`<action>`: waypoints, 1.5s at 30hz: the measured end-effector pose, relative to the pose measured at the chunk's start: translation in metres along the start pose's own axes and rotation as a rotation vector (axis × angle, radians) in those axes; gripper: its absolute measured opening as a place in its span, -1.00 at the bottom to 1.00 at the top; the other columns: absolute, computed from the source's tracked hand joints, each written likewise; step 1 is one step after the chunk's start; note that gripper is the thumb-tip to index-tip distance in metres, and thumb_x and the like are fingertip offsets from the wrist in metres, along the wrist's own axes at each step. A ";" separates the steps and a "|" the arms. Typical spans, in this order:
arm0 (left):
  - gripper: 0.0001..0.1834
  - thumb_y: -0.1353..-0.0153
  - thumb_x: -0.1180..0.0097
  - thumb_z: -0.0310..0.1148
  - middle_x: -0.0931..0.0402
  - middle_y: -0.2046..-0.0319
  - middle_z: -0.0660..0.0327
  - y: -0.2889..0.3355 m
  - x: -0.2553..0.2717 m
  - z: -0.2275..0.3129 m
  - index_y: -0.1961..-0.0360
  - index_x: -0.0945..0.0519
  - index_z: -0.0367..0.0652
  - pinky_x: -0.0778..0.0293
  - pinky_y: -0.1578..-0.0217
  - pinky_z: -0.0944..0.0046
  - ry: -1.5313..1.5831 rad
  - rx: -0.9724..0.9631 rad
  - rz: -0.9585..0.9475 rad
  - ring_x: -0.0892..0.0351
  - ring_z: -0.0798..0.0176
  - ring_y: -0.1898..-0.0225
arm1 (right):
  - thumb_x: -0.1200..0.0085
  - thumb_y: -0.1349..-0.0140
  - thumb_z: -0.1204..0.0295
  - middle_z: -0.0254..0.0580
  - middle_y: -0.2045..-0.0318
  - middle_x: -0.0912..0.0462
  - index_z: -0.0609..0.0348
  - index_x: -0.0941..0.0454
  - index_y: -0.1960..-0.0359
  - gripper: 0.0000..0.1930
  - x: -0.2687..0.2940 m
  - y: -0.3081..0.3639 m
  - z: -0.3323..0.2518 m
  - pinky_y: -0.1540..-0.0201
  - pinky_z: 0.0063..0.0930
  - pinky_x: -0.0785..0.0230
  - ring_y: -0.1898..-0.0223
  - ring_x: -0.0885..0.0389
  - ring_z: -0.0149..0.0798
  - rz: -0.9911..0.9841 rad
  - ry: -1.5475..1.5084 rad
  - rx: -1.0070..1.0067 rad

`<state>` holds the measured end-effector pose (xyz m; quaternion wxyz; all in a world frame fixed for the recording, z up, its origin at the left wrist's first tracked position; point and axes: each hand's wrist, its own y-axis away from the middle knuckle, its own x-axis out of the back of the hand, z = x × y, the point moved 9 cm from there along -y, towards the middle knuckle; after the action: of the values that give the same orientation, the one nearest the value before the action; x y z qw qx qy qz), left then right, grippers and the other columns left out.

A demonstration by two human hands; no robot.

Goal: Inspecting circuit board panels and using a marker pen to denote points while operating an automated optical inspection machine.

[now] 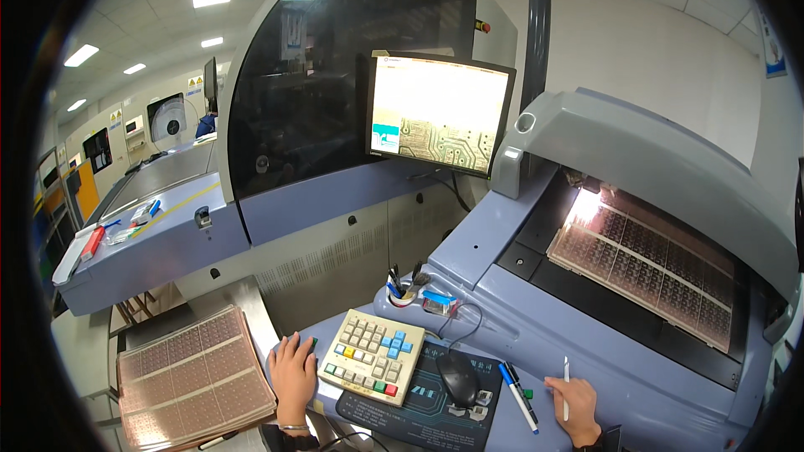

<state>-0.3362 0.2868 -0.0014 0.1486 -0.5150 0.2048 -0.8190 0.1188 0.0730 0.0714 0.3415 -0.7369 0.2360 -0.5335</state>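
Down at the lower right of the frame, the person's right hand [578, 407] has its grip pinched around a slim white stick [566, 387], which stands nearly upright, its upper end clear above the fingers. Just left of that hand, two pens [523, 404] lie on the bluish surface [528, 358], slanting down to the right.

At the lower centre-left, the left hand [293, 373] is palm down with its grip spread, between a stack of panels [197, 372] and a cream keypad [368, 357]. A small dark green piece shows by its fingertips; I can't tell whether they touch it. The copper-coloured stack fills the lower left.

Right of the keypad, a black mouse [458, 378] sits on a dark mat [381, 416] at the bottom centre, and above them a cup [400, 295] holds brushes and pens.

Over at the right, another copper-coloured panel [645, 272] lies on the machine's black bed [536, 266] beneath a grey hood [662, 146], a bright light glaring at its upper left corner. Near the upper centre, a screen [440, 113] shows circuit traces along its lower part.
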 end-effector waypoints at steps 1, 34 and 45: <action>-0.62 -0.25 -0.10 -0.26 -0.46 -0.24 0.12 0.000 0.000 0.000 -0.11 -0.63 0.08 -0.01 -0.37 -0.16 0.000 0.001 -0.003 -0.30 -0.04 -0.33 | -0.20 -0.02 0.66 -0.27 0.57 -0.55 0.07 -0.68 0.23 -0.73 0.000 -0.001 -0.001 0.46 -0.30 -0.24 0.56 -0.48 -0.17 -0.001 0.006 -0.001; -0.60 -0.28 -0.07 -0.26 -0.42 -0.28 0.15 -0.001 0.004 -0.001 -0.15 -0.59 0.03 0.01 -0.39 -0.12 0.022 0.033 -0.043 -0.25 -0.01 -0.37 | -0.12 -0.11 0.67 -0.19 0.43 -0.66 0.10 -0.64 0.17 -0.73 0.003 -0.004 0.008 0.42 -0.31 -0.34 0.54 -0.53 -0.16 0.031 -0.176 -0.112; -0.59 -0.30 -0.02 -0.51 -0.45 -0.20 -0.07 0.023 0.057 -0.089 -0.18 -0.53 -0.20 -0.24 -0.31 0.06 0.199 0.086 0.237 -0.40 -0.11 -0.25 | -0.10 -0.28 0.51 0.00 0.04 -0.66 0.20 -0.57 -0.02 -0.72 0.125 -0.064 0.111 -0.09 -0.16 -0.40 -0.02 -0.58 0.06 0.193 0.285 -0.247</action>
<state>-0.4405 0.2569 -0.0028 0.2449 -0.3966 0.2428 -0.8508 0.2634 0.0534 0.1759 0.2612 -0.6642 0.4150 -0.5643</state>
